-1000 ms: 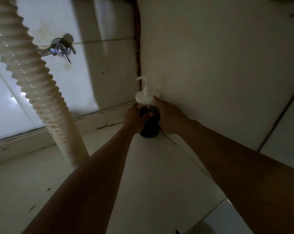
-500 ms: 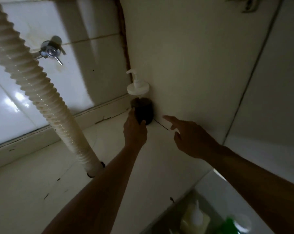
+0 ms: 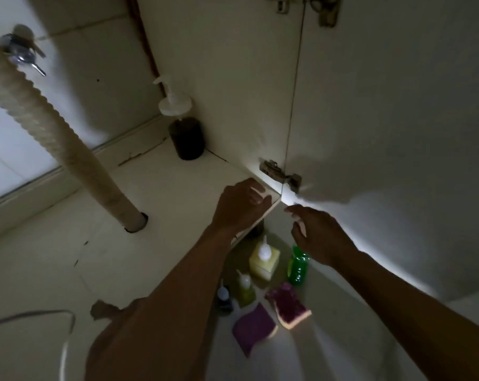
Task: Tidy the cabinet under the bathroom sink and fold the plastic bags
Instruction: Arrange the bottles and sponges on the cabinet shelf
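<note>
Pump bottle (image 3: 187,136) is standing alone in the back corner of the cabinet, hard against the side wall. Both hands were gripping it a second ago and are now pulling away toward the front, so it's been placed and let go.

Left hand (image 3: 239,207) is hovering well in front of the pump bottle, over the front edge of the cabinet floor (image 3: 177,204), fingers loosely curled, holding nothing. Right hand (image 3: 319,235) is further out from the pump bottle, past that edge and by the door hinge (image 3: 279,174), fingers half bent, also empty.

Well in front of the pump bottle, outside the cabinet, more items are waiting: a yellow bottle (image 3: 264,261), a green bottle (image 3: 297,266), a small yellowish bottle (image 3: 245,288), a small dark bottle (image 3: 224,296) and two purple sponges (image 3: 289,305) (image 3: 253,328). The right hand is hanging above the green bottle, not touching it. Drain hose (image 3: 54,138) is running down to the left of the pump bottle.

Judgement: one item is put back, and the hands are likely going for the next bottle. No plastic bags are showing, so folding looks not started.
</note>
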`<state>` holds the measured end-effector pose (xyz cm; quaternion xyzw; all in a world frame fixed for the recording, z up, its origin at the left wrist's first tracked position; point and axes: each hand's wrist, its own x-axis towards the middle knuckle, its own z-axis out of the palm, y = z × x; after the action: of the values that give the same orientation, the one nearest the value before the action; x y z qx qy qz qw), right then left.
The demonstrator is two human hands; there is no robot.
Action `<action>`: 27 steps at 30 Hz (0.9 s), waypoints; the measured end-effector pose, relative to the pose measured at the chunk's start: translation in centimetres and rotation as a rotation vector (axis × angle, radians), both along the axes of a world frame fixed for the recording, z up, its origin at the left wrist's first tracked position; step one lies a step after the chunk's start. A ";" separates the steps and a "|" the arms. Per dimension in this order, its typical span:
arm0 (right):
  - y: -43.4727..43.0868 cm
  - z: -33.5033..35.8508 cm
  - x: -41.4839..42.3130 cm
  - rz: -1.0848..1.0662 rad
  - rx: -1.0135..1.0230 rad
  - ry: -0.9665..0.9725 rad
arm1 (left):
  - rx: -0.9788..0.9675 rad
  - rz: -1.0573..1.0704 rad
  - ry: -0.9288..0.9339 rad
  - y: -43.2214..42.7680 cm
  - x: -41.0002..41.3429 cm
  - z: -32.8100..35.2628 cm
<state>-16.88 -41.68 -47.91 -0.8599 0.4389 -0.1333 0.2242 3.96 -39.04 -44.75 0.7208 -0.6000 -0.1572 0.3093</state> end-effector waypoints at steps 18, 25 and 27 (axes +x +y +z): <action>0.4 -6.4 -2.0 -0.099 0.325 0.003 | 0.591 0.218 0.164 4.9 -5.9 -15.5; 0.6 -7.2 -1.8 -0.110 0.320 -0.009 | 0.605 0.259 0.090 4.5 -6.1 -15.8; 0.6 -7.3 -2.0 -0.109 0.313 -0.003 | 0.611 0.258 0.066 4.3 -6.0 -15.6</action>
<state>-18.91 -41.10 -55.18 -0.7892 0.4998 -0.0764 0.3486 -2.05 -34.75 -60.34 0.8449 -0.4184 -0.3126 0.1154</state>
